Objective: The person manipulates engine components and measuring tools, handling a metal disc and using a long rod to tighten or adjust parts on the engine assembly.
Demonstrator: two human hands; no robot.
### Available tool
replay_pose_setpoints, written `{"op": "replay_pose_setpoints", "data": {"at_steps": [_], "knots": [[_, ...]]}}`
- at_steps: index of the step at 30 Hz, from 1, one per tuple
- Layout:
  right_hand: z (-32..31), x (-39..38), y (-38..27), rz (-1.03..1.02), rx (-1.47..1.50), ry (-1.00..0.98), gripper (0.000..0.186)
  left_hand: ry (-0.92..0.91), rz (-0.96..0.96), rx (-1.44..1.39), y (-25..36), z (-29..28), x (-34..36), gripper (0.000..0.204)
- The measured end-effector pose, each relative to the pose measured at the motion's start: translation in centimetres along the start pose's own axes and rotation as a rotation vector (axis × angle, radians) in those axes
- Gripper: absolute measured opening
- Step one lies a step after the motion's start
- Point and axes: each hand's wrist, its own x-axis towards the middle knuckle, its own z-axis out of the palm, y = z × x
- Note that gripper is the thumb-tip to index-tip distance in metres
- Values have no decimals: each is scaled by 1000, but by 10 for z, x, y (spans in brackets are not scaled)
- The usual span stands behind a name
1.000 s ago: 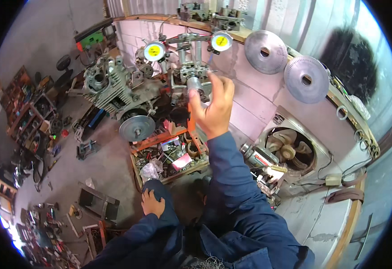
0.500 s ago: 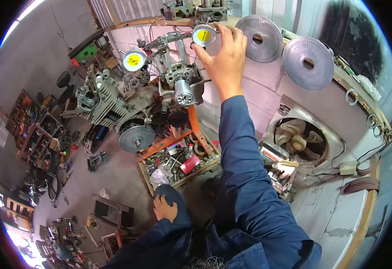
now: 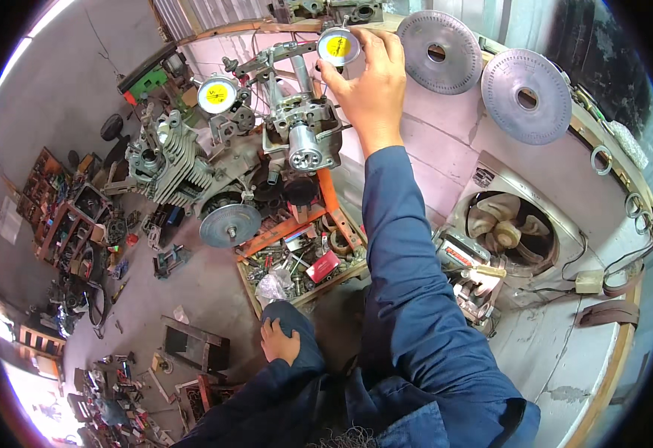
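Observation:
My right hand [image 3: 375,93] reaches up and holds the rim of a round dial gauge [image 3: 338,47] with a yellow centre, thumb on its left and fingers on its right. The gauge sits on a metal engine assembly with a shiny cylinder [image 3: 305,145]. A second dial gauge [image 3: 217,95] stands to the left on the same assembly, untouched. Below it are a finned engine cylinder [image 3: 173,168] and a marked metal disc [image 3: 229,226]. My left hand [image 3: 278,342] rests with fingers apart on my left knee.
Below the engine stands a wooden tray [image 3: 311,295] of loose tools and parts, beside an orange metal frame [image 3: 330,196]. Two large grey discs [image 3: 527,95] hang on the right wall above a fan [image 3: 504,230]. Cluttered shelves [image 3: 61,224] line the left; parts cover the floor at lower left.
The whole view has shifted slightly. My right hand stays at the same dial gauge, and my left hand stays on my knee.

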Motion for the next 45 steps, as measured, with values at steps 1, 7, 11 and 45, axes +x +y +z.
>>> {"op": "replay_pose_setpoints", "data": {"at_steps": [1, 7, 11, 45], "knots": [[0, 1, -2, 7, 9, -16, 63, 4, 3, -1, 0, 1, 0, 63], [-21, -19, -16, 94, -1, 56, 61, 18, 2, -16, 0, 0, -1, 62], [-36, -64, -50, 266, 51, -85, 38, 195, 63, -170, -14, 11, -1, 52], [6, -57, -15, 1081, 712, -190, 28, -58, 380, -1325, 273, -318, 206, 26]]}}
